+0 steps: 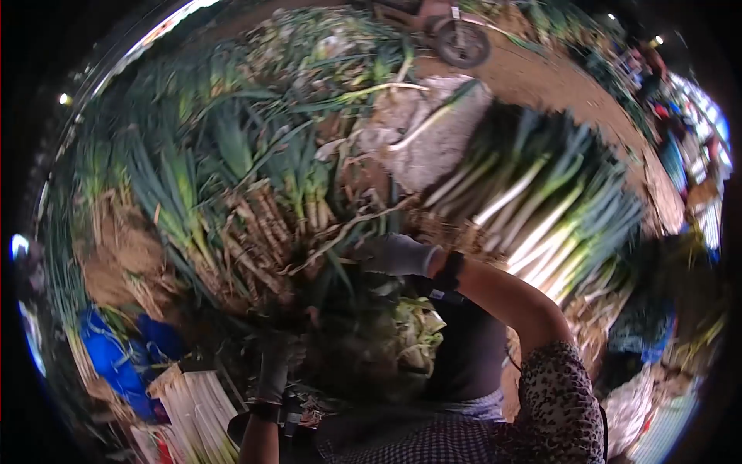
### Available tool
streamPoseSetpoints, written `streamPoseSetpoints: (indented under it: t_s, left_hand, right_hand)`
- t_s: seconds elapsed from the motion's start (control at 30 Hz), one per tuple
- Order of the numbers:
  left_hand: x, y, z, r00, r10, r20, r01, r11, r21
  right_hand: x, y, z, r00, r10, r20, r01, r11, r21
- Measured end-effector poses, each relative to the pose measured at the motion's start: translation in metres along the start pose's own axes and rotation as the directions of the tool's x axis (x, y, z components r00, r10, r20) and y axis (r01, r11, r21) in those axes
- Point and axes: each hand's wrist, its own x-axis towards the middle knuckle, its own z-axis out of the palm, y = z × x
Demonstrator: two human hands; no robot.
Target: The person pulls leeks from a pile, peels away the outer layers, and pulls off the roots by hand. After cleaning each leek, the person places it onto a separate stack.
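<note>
My right hand [398, 256], in a pale glove, reaches left across the middle of the view beside untrimmed leeks. Its fingers are smeared by motion and lost against dark leaves. Just above that hand, a long dry stalk [352, 230] slants upward to the right. My left hand [280, 362], also gloved, is low and left of centre, just below the root ends of the untrimmed leeks [259, 240]. Shadow and blur hide its fingers. To the right lie cleaned leeks [533, 209] with white stems in a row. Stripped leaves [417, 336] sit between my arms.
One loose leek [433, 120] lies on a pale sack [425, 151] ahead. More untrimmed leeks [178, 170] are heaped at left. A blue bag [116, 356] and bundled white stems [201, 406] are at lower left. A vehicle wheel [462, 42] stands at the back.
</note>
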Motion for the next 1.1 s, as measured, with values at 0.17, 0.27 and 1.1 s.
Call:
streamPoseSetpoints:
  t_s: [0.17, 0.27, 1.1]
  left_hand:
    - [0.007, -0.019, -0.032, 0.964, -0.181, -0.197, 0.163, 0.981, -0.106]
    - [0.013, 0.015, -0.015, 0.986, -0.131, -0.100, 0.124, 0.990, -0.067]
    - [-0.048, 0.042, -0.031, 0.997, -0.018, -0.078, 0.011, 0.996, -0.087]
  right_hand:
    - [0.153, 0.082, 0.099, 0.936, 0.324, 0.137, -0.329, 0.944, 0.011]
    - [0.218, 0.099, 0.143, 0.900, 0.433, -0.054, -0.394, 0.860, 0.324]
    - [0.184, 0.137, 0.195, 0.741, 0.657, -0.138, -0.661, 0.676, -0.326]
